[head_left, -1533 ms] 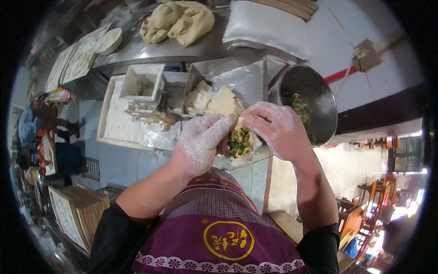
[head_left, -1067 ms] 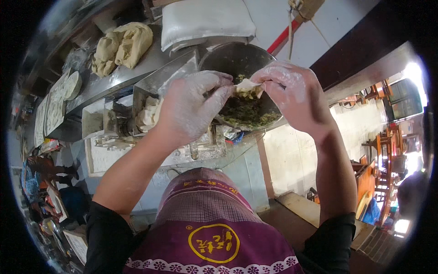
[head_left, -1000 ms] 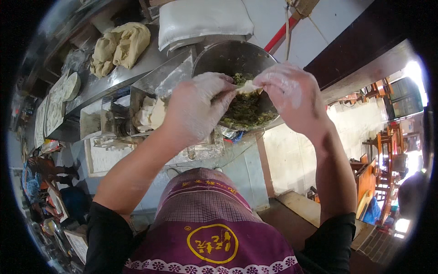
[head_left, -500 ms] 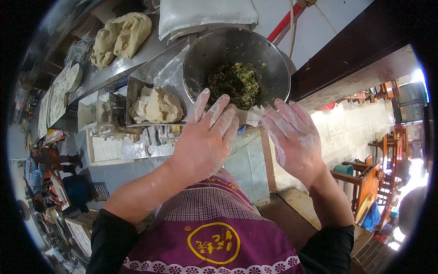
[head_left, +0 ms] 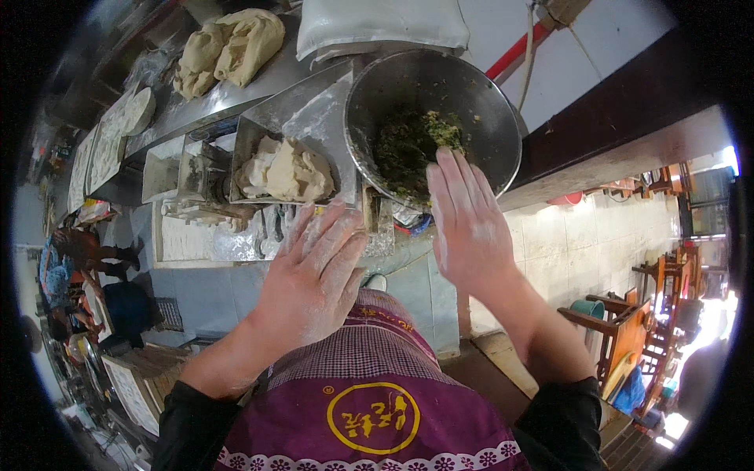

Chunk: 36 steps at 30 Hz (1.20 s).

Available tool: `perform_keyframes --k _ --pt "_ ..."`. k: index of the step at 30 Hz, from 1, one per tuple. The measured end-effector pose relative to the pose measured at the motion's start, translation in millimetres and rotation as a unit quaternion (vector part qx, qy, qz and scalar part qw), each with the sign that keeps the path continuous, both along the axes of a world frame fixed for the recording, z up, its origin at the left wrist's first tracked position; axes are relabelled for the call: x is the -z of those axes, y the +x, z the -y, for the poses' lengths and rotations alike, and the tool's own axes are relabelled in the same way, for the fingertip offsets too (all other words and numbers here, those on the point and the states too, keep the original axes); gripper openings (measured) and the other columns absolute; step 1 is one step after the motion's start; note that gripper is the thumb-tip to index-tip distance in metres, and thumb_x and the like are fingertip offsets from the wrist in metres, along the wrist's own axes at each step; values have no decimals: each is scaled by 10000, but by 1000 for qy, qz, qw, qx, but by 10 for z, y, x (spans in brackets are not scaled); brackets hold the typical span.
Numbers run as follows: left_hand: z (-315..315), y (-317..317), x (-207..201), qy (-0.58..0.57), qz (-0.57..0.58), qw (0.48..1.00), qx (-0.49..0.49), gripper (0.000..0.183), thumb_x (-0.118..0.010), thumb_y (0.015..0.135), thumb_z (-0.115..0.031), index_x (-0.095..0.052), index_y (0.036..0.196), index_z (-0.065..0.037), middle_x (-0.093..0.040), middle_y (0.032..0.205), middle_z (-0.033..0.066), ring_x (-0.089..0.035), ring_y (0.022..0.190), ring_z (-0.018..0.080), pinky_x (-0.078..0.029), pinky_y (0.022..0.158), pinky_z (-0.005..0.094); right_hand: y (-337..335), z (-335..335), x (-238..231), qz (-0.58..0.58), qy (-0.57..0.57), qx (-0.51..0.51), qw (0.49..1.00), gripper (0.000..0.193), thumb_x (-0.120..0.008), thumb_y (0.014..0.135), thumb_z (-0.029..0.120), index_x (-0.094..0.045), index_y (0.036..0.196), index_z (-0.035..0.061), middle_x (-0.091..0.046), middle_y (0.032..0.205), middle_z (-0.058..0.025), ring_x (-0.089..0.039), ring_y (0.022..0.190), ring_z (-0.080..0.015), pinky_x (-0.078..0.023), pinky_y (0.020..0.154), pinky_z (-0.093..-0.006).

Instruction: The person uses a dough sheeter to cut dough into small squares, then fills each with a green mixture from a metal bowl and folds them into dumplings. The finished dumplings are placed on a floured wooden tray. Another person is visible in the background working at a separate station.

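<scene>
My left hand [head_left: 314, 271], dusted with flour, is in front of a metal bin holding pale dough [head_left: 288, 169]. Its back faces me and its fingers curve away; whatever lies under the palm is hidden. My right hand [head_left: 467, 216], also floury, reaches over the near rim of a large steel pot [head_left: 363, 98]. Its fingers are stretched out close together, their tips at the green chopped filling [head_left: 408, 149] inside. No piece of dough shows between the hands.
A larger mass of dough [head_left: 247, 51] lies on the steel counter at the back left. Behind the pot sits a white sack [head_left: 381, 23]. A dark beam [head_left: 605, 102] runs along the right. Wooden furniture [head_left: 624, 334] stands farther right, and a person [head_left: 82, 251] is at far left.
My hands have moved apart. The right one has gone forward into the pot, the left one back and to the left. The white dough piece between them is out of sight.
</scene>
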<state>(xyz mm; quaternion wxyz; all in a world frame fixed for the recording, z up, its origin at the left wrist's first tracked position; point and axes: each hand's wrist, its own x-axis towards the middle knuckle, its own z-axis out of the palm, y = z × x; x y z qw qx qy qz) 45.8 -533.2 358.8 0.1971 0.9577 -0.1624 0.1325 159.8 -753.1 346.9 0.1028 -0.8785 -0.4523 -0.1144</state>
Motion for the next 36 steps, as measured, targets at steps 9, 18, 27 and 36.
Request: perform_keyframes --k 9,18,27,36 --pt "-236 -305 78 -18 -62 997 -42 408 -728 740 -90 -594 1113 6 -535 1288 166 -473 1271 367 -384 1068 503 22 -48 -56 -26 -13 4 1000 606 -579 735 86 -453 1286 -132 -459 1351 -284 -439 1266 -434 -305 1115 -515" --pt "-337 -394 114 -45 -73 994 -65 380 -726 756 -104 -608 1097 13 -545 1281 172 -493 1242 388 -432 1020 485 79 -63 -22 -43 -22 13 999 703 -655 764 184 -396 1360 -84 -388 1435 -265 -361 1344 -431 -279 1134 -520" --pt "-386 -479 168 -44 -89 992 -73 381 -732 761 -117 -603 1103 -8 -545 1292 168 -502 1246 379 -457 1002 464 23 115 -21 -3 -59 -1 998 608 -637 778 152 -457 1307 -87 -465 1366 -251 -444 1281 -392 -317 1118 -477" --pt "-547 -555 297 -27 -123 987 -102 366 -717 792 -146 -607 1118 -20 -556 1294 162 -500 1252 371 -440 1016 468 -16 319 -41 23 -69 -25 997 531 -608 795 105 -485 1278 -77 -514 1323 -232 -489 1245 -383 -340 1113 -467"
